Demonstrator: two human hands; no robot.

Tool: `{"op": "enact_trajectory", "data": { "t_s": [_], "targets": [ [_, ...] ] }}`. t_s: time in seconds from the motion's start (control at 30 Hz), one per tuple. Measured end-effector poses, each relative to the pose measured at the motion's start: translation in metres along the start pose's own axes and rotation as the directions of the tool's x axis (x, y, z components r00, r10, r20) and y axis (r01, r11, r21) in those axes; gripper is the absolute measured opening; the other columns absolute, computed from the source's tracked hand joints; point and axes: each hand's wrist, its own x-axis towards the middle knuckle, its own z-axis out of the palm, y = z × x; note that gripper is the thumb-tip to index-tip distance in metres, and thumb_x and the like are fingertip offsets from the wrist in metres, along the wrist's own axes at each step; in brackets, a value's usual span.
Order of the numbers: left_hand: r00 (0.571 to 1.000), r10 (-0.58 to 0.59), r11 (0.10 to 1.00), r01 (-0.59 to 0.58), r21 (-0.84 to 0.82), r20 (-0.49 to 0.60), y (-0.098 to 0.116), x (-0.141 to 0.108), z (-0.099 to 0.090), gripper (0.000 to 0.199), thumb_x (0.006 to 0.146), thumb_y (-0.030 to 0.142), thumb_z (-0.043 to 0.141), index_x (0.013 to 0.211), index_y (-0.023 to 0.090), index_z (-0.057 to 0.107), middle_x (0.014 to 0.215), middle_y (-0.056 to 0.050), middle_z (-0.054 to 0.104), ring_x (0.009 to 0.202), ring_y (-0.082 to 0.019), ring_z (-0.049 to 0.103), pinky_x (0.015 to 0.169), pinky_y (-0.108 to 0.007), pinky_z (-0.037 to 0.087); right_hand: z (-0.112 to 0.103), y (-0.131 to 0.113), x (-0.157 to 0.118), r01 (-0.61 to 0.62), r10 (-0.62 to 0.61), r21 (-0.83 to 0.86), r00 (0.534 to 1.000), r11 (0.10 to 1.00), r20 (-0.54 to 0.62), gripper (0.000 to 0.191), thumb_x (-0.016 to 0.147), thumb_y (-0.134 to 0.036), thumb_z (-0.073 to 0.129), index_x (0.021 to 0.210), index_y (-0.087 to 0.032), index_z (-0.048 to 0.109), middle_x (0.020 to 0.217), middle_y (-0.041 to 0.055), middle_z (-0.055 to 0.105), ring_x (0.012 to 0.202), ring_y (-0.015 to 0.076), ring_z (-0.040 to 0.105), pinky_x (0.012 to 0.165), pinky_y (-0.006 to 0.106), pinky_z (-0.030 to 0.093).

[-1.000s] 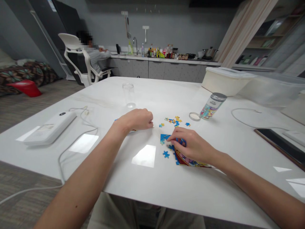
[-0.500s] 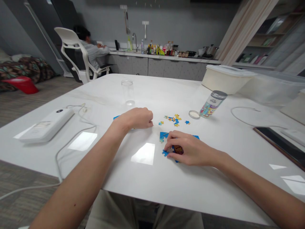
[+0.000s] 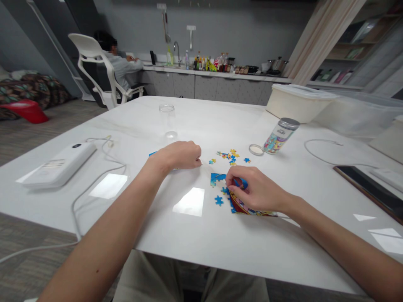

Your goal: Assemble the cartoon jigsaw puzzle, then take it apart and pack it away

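Observation:
My left hand (image 3: 185, 155) rests curled on the white table, its fingers turned under; whatever it may hold is hidden. A blue corner of something flat (image 3: 152, 154) shows behind its wrist. My right hand (image 3: 252, 188) is pinched at the left side of a partly assembled jigsaw puzzle (image 3: 242, 209), on a puzzle piece (image 3: 224, 190) at the fingertips, though the grip is partly hidden. The palm covers much of the puzzle. A loose blue puzzle piece (image 3: 218, 200) lies left of it, and a joined blue corner section (image 3: 216, 179) sits just above.
Several loose yellow and blue pieces (image 3: 232, 156) lie farther back. Beyond them are a round lid (image 3: 256, 149) and a printed canister (image 3: 281, 136). A clear jar (image 3: 168, 121), white power bank (image 3: 59, 165), cable and phone (image 3: 368, 184) surround the work. A person (image 3: 119, 67) sits at the back left.
My right hand has let go of the loose blue piece and moved up and right over the puzzle. That piece now lies free on the table. My left hand has stayed almost still.

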Motion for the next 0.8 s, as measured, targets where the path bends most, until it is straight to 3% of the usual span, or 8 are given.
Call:
{"op": "enact_trajectory", "data": {
  "t_s": [0.1, 0.23, 0.33, 0.8],
  "targets": [
    [1.000, 0.011, 1.000, -0.011, 0.004, 0.015, 0.005, 0.000, -0.001, 0.032, 0.082, 0.028, 0.044, 0.087, 0.014, 0.072, 0.082, -0.015, 0.071, 0.065, -0.023, 0.063, 0.055, -0.031, 0.035, 0.003, -0.001, 0.001, -0.021, 0.021, -0.009, 1.000, 1.000, -0.006, 0.008, 0.077, -0.012, 0.055, 0.075, -0.019, 0.058, 0.071, -0.0007, 0.060, 0.062, 0.0115, 0.050, 0.062, 0.027, 0.040],
    [0.999, 0.018, 1.000, -0.018, -0.004, 0.034, 0.013, -0.001, -0.003, 0.030, 0.082, 0.027, 0.045, 0.087, 0.014, 0.072, 0.082, -0.014, 0.071, 0.065, -0.021, 0.062, 0.056, -0.030, 0.035, 0.007, -0.001, 0.000, 0.062, -0.057, -0.044, 0.994, 0.997, 0.095, 0.002, 0.080, -0.021, 0.062, 0.082, -0.020, 0.064, 0.075, 0.0005, 0.060, 0.070, 0.0140, 0.052, 0.065, 0.028, 0.040],
    [0.999, 0.019, 1.000, -0.019, -0.003, 0.033, 0.015, -0.002, -0.004, 0.029, 0.081, 0.025, 0.045, 0.085, 0.014, 0.071, 0.080, -0.013, 0.071, 0.064, -0.020, 0.061, 0.055, -0.030, 0.034, 0.007, -0.003, -0.001, 0.059, -0.050, -0.063, 0.990, 0.996, 0.129, 0.009, 0.078, -0.024, 0.067, 0.086, -0.021, 0.064, 0.079, 0.0012, 0.061, 0.073, 0.0149, 0.052, 0.065, 0.028, 0.039],
    [0.999, 0.016, 1.000, -0.015, -0.002, 0.046, 0.017, -0.003, -0.005, 0.029, 0.082, 0.025, 0.045, 0.086, 0.014, 0.072, 0.083, -0.013, 0.071, 0.067, -0.021, 0.063, 0.056, -0.030, 0.036, 0.012, -0.005, -0.003, 0.019, -0.016, -0.020, 0.986, 1.000, 0.168, 0.007, 0.079, -0.020, 0.063, 0.086, -0.020, 0.061, 0.076, 0.0003, 0.058, 0.069, 0.0140, 0.051, 0.061, 0.027, 0.036]
  ]
}}
